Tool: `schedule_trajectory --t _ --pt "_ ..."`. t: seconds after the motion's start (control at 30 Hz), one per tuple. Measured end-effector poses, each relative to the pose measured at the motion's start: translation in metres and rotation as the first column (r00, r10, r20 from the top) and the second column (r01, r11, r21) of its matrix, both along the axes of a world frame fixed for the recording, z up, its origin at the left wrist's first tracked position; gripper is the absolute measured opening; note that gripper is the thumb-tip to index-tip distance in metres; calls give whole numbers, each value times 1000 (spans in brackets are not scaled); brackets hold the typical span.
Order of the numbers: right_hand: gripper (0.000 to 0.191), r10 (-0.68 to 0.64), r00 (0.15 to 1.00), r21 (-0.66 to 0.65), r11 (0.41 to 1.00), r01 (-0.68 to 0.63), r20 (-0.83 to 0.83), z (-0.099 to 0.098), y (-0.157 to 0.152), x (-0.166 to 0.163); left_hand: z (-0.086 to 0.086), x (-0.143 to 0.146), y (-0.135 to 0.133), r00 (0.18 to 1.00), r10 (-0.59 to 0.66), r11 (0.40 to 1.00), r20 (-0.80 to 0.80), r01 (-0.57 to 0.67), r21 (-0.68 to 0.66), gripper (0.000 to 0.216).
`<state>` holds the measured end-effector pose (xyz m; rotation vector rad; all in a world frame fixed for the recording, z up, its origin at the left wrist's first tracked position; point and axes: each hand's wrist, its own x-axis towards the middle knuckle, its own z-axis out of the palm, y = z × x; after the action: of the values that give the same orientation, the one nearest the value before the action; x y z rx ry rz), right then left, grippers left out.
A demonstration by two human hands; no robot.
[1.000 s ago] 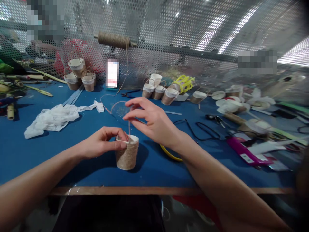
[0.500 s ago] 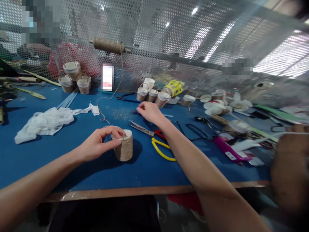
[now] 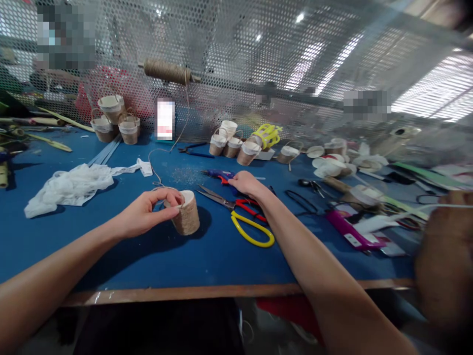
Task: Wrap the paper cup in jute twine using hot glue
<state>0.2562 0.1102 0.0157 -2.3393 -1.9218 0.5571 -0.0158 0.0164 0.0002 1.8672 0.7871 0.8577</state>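
My left hand pinches the rim of a small twine-wrapped cup, tilted toward me on the blue table. A strand of twine runs from the cup back up to a spool on the mesh wall. My right hand is closed around a purple and red tool that lies on the table behind the cup. Scissors with yellow and red handles lie just under my right wrist.
A white crumpled cloth lies to the left. Several finished little cups stand by the mesh wall, and more at the far left. Clutter, black scissors and a magenta tool fill the right side. A person sits behind the mesh.
My right hand let go of the twine above the cup, reached back across the table and closed on the purple tool. The cup has tipped in my left hand.
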Motion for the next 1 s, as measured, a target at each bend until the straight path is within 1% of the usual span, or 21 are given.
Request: schedule_trajectory --t 0.1,0.17,0.27,0.33,0.43,0.53,0.6,0.63,0.67,0.73,0.77,0.83,0.97,1.0 --pt "32 -47 990 23 998 51 -131 -3 -2 2 3 -3 1 999 -28 999 -44 30 34 16" --pt "32 -73 967 31 996 83 -243 -3 -4 3 4 -3 1 998 -29 998 -56 32 51 16" --pt "31 -88 906 28 994 110 -415 1 -8 3 4 -2 1 999 -16 998 -45 18 53 15" --pt "24 -78 851 35 993 112 -520 6 -16 2 3 -1 1 1000 1 999 -25 0 37 15" --pt "3 0 755 112 989 97 -656 18 -37 -4 1 0 2 1000 24 1000 20 -24 -9 15" --pt "11 123 665 209 977 51 -737 28 -66 -14 -2 0 5 996 34 997 86 -27 -78 16" --pt "14 179 599 213 977 -15 -780 30 -83 -22 -4 0 7 990 51 991 130 -34 -130 18" --pt "13 216 545 205 975 -82 -810 29 -91 -25 -4 0 7 987 60 987 147 -37 -155 19" --pt "12 240 514 208 971 -120 -824 28 -97 -27 -5 0 8 985 69 983 161 -40 -179 20" --pt "12 274 481 215 961 -174 -833 24 -107 -29 -6 1 8 979 89 974 183 -47 -223 21" --pt "13 287 482 226 957 -181 -828 22 -110 -30 -6 1 8 977 98 968 190 -49 -244 22" --pt "16 315 518 249 949 -194 -795 20 -116 -30 -6 2 8 972 113 959 205 -53 -280 21" --pt "18 345 692 295 935 -197 -634 22 -125 -33 -6 3 7 965 130 945 227 -51 -323 19" --pt "18 346 724 303 933 -196 -597 22 -127 -34 -5 4 7 965 135 942 226 -54 -332 18"
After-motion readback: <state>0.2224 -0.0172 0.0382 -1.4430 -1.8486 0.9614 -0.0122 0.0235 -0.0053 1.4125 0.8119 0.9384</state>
